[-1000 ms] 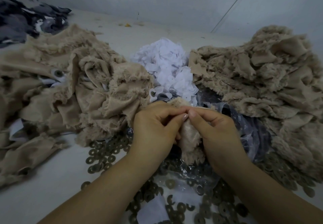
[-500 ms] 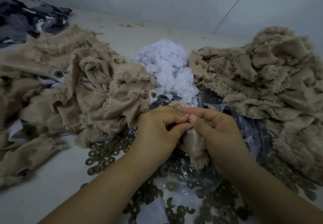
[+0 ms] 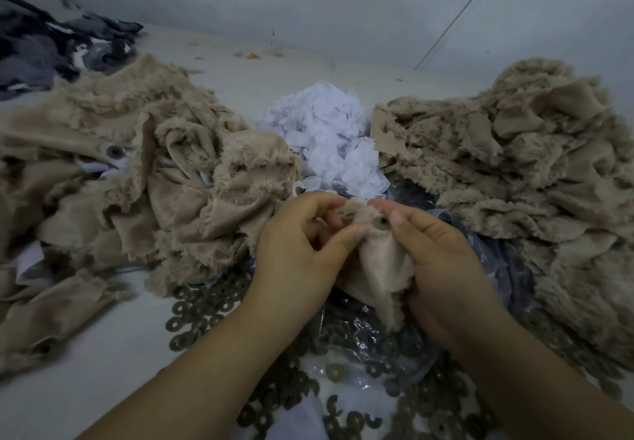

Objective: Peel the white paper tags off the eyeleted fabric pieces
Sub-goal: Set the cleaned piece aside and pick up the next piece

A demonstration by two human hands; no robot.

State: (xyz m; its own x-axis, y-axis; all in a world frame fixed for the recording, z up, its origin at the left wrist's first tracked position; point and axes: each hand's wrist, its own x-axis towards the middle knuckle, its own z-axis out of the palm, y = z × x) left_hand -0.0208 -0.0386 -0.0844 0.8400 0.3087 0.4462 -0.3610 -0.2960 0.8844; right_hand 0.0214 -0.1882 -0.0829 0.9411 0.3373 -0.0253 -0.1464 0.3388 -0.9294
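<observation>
A: While you hold it over the clear plastic bag [image 3: 507, 268], the fabric piece [image 3: 380, 261] hangs with its long axis roughly vertical, eyelet [image 3: 381, 223] end up and frayed end pointing down toward you.

B: Hand state?

A: Your left hand [image 3: 302, 251] has its fingers curled round the piece's top left edge, thumb pressed against the cloth just left of the eyelet. Your right hand [image 3: 442, 261] grips the right side, thumb tip resting just beside the eyelet. Both hands are closed on the same piece. I cannot tell whether a paper tag sits between your fingers.

B: Counts?

A: 1 piece in hand, 1 eyelet showing on it. 2 beige fabric heaps: left heap [image 3: 137, 179] and right heap [image 3: 514, 172], pieces too tangled to count. 1 pile of white paper tags [image 3: 329, 137] between the heaps, just beyond your hands. In the left heap, 1 more eyelet with white tag [image 3: 115, 151] is plain to see. Loose washers [image 3: 202, 306] are scattered on the table [image 3: 85, 371] under your forearms, too many to count. 1 dark cloth pile [image 3: 51, 48] lies at far left.
</observation>
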